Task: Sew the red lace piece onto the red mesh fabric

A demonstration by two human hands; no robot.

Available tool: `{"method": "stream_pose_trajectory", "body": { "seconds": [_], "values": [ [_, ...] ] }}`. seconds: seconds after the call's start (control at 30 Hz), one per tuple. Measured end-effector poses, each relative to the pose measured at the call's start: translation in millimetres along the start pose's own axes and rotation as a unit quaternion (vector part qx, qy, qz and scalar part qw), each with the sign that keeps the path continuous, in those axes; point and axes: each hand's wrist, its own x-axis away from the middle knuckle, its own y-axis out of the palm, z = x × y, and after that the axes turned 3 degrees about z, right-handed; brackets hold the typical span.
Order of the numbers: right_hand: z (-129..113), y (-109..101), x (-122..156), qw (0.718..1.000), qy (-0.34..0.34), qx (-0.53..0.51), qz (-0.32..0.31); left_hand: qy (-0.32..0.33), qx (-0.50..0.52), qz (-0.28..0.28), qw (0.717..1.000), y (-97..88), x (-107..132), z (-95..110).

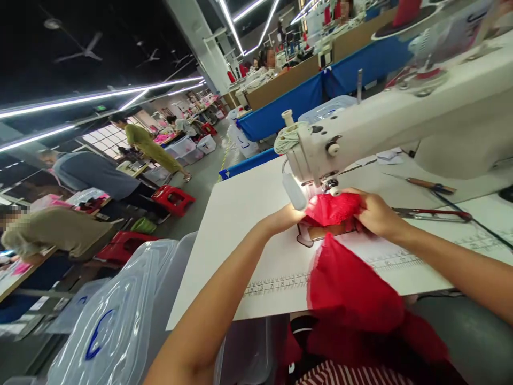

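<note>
A red piece of fabric runs from my lap over the table edge up to the needle of a white sewing machine. My left hand presses the bunched fabric from the left, just under the machine's lit head. My right hand grips the fabric from the right, fingers curled over it. Both hands hold the red bundle right at the presser foot. The needle itself is hidden by the fabric and glare.
Red-handled scissors and a brown-handled tool lie on the white table to the right. A printed ruler runs along the table front. Clear plastic bins stand at my left. Other people work at stations across the aisle.
</note>
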Motion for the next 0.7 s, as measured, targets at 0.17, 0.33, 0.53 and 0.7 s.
{"method": "stream_pose_trajectory", "body": {
  "seconds": [0.17,0.33,0.53,0.7],
  "values": [
    [-4,2,-1,0.994,-0.099,-0.036,0.034,0.046,-0.037,0.047,0.997,1.3,8,-5],
    [-5,0,-2,0.983,-0.164,-0.036,0.067,0.074,-0.077,0.098,0.989,6.1,12,-20],
    [-6,0,0,0.977,-0.194,-0.033,0.08,0.113,-0.12,0.125,0.978,14.7,14,-24],
    [-5,2,-3,0.977,-0.197,-0.016,0.086,0.115,-0.133,0.149,0.973,31.4,14,-31]
  ]
}}
